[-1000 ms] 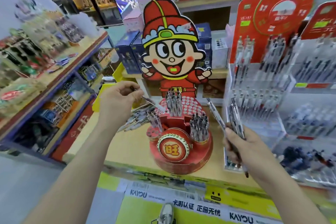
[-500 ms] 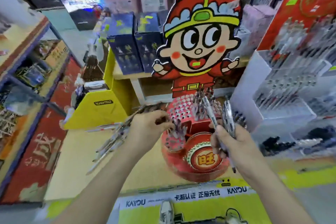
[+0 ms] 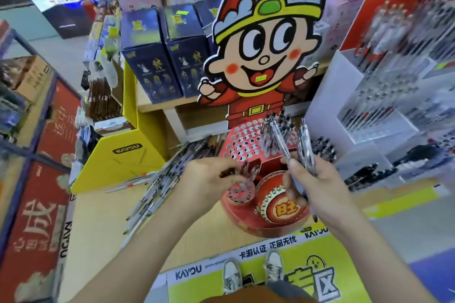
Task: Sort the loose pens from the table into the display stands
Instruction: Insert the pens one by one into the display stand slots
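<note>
While the left hand (image 3: 211,179) is pinching a single dark pen (image 3: 230,172) in a closed grip, that pen is lying almost level. Its long axis is pointing right, toward the red stand (image 3: 246,221), and its end is hovering just above the small holed cup (image 3: 240,195) at the stand's near left. The pen is probably needing to be tipped upright before going into a hole, and the left hand is sitting nearer that cup.

The right hand (image 3: 317,184) is gripping a bundle of pens (image 3: 305,145), which is fanning up and away over the stand. Left of the hands, loose pens (image 3: 157,179) are lying heaped on the counter (image 3: 103,224), slanting away to the right.

Farther back, the upper holed tier (image 3: 243,140) is holding one upright cluster of pens (image 3: 279,125), with many holes showing bare. Beyond it on the right, a white stand (image 3: 330,101) is carrying blurred rows of pens.
</note>
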The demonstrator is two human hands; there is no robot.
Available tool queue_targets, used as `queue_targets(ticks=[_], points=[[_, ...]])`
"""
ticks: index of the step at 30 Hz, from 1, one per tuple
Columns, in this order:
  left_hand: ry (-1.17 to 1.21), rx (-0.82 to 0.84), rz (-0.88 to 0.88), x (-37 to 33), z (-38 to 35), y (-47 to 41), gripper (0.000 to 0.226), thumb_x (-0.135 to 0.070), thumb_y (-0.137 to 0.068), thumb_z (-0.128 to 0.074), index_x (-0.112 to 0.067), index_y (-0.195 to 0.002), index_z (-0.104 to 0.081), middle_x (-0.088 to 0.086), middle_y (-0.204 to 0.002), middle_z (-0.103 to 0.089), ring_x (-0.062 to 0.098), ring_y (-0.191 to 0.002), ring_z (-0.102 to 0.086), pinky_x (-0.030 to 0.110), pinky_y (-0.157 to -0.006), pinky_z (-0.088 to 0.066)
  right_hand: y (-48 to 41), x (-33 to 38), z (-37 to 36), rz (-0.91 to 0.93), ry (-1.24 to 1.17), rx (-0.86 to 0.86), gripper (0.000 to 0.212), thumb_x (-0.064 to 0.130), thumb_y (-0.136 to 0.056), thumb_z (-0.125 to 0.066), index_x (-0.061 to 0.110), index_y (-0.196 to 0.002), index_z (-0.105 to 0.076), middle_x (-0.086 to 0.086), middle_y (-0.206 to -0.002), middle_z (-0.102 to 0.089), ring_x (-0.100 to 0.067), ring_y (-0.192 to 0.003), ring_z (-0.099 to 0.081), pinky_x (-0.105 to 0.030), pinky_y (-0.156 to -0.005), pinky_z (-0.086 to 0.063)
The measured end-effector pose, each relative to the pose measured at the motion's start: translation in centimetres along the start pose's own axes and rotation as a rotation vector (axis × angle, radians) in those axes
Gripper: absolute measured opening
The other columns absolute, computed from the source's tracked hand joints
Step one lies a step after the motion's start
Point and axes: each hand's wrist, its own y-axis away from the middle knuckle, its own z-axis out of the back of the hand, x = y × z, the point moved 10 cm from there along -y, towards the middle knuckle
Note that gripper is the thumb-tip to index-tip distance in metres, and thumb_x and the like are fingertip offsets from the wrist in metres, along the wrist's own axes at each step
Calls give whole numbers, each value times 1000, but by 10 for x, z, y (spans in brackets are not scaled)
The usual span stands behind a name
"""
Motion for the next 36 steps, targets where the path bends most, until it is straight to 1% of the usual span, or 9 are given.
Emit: queue_targets(ticks=[4, 12, 18, 20, 22, 25, 28, 30, 36], points=[[-20, 9, -6, 0, -3, 6, 25, -37, -74, -72, -14, -84, -77, -8, -76, -73, 5, -71, -66, 27, -66, -54, 1, 0, -4, -18, -18, 13, 12, 22, -101, -49, 16, -93, -56, -4, -66, -60, -18, -47, -47, -22, -43, -36], [-83, 36, -76, -3, -14, -6, 19, -32, -79, -69, -13, -77, -73, -6, -68, -68, 9, -63, -62, 21, -62, -48, 3, 3, -6, 36, 15, -8, 6, 18, -93, -63, 12, -92, -60, 3, -58, -56, -12, -50, -50, -24, -45, -31], [-258, 149, -277, -10, -41, -4, 31, -39, -86, -55, -15, -78, -73, -6, -69, -68, 15, -64, -58, 21, -66, -42, 4, 2, -4, 26, -46, -43, 12, 23, -94, -60, 14, -101, -61, -4, -67, -63, -17, -50, -52, -27, -47, -30], [-312, 176, -307, -12, -46, -6, 15, -29, -81, -70, -14, -85, -73, -5, -72, -69, 17, -65, -60, 27, -64, -49, 6, 2, -4, 25, -44, -53, 10, 22, -95, -58, 13, -100, -61, -2, -65, -62, -14, -50, -51, -25, -44, -30], [-320, 206, -232, -9, -46, -5, 33, -19, -75, -80, -12, -106, -70, 2, -83, -72, 23, -75, -65, 31, -66, -55, 7, 0, -4, 13, -44, -56, 9, 20, -97, -57, 13, -100, -61, -5, -65, -58, -9, -46, -49, -20, -39, -30], [-166, 178, -44, 3, -35, -5, 40, -27, -87, -69, -17, -125, -63, 3, -106, -71, 21, -99, -64, 34, -85, -53, 8, -4, -6, -29, -78, -30, 10, 16, -98, -54, 14, -105, -61, -13, -68, -51, -1, -39, -43, -15, -35, -29], [-140, 67, -118, -6, -25, -4, 16, -19, -84, -66, -13, -96, -75, -2, -90, -74, 17, -84, -68, 34, -75, -58, 8, -8, -9, -50, -121, -14, 10, 16, -97, -55, 12, -105, -61, -8, -68, -53, -2, -40, -46, -16, -34, -28], [-168, 31, -141, -6, -25, -4, 13, -20, -80, -66, -14, -87, -76, -5, -81, -73, 15, -76, -67, 27, -69, -56, 7, -10, -14, -42, -157, 12, 15, 22, -95, -57, 14, -106, -61, -4, -71, -56, -9, -43, -48, -19, -35, -25], [-298, 24, -139, -9, -32, -5, 28, -39, -83, -56, -20, -98, -72, -4, -71, -70, 18, -65, -66, 29, -50, -54, 6, -13, -25, -48, -308, 93, 33, 36, -85, -58, 18, -112, -62, -5, -67, -57, -13, -40, -36, -24, -41, -19]])
